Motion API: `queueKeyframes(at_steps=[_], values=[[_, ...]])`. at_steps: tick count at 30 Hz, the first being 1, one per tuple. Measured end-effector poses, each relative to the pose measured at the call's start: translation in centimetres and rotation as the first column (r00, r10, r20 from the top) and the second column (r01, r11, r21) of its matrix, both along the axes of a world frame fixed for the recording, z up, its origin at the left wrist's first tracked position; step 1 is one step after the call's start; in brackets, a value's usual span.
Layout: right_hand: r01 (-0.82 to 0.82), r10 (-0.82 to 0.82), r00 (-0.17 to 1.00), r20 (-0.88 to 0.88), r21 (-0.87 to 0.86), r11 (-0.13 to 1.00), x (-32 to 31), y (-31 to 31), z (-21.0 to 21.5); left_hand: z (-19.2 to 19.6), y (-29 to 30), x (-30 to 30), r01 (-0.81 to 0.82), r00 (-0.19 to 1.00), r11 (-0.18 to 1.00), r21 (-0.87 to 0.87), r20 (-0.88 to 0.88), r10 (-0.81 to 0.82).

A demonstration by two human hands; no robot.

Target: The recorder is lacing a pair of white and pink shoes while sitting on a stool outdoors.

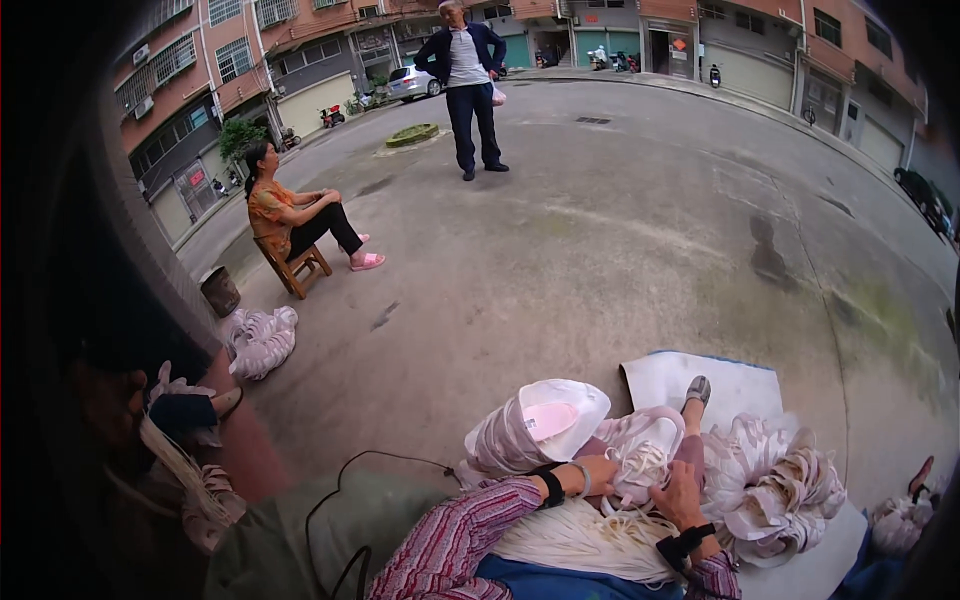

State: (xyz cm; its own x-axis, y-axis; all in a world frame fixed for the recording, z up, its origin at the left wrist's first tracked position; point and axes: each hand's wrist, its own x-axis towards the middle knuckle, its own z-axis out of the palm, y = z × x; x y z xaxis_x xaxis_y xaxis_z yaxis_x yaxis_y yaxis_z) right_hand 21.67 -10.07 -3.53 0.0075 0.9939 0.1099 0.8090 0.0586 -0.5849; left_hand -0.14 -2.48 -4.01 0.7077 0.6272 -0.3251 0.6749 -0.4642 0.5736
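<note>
A white and pale pink shoe upper [648,452] with white lacing rests on my lap. My left hand [598,474] is closed on its left side, and my right hand [681,499] has its fingers closed at its lower right edge. Whether a lace is also between the fingers is too small to tell. Below both hands a thick bundle of cream-white shoelaces [575,545] lies across my lap. Just left of the shoe upper stands a nested stack of similar uppers [525,425], a pink insole-shaped piece showing inside the top one.
At right, a pile of shoe uppers [770,490] lies on a white sheet [720,375]. Another pile [262,342] sits on the concrete at left. Someone sits on a wooden chair [290,268]; another person [468,85] stands farther off. A dark cord [345,465] loops beside my left arm.
</note>
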Motion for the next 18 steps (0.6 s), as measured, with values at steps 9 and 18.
queueKeyframes(at_steps=[9,18], values=[[0.011,-0.010,1.000,0.005,-0.135,0.991,0.8,0.6,-2.7,0.3,0.1,1.6,0.117,0.984,0.992,0.039,-0.140,-0.111],[0.021,-0.024,0.999,-0.036,-0.087,0.996,0.7,1.5,-2.5,1.1,0.8,1.5,0.083,0.981,0.994,0.078,-0.184,-0.067]])
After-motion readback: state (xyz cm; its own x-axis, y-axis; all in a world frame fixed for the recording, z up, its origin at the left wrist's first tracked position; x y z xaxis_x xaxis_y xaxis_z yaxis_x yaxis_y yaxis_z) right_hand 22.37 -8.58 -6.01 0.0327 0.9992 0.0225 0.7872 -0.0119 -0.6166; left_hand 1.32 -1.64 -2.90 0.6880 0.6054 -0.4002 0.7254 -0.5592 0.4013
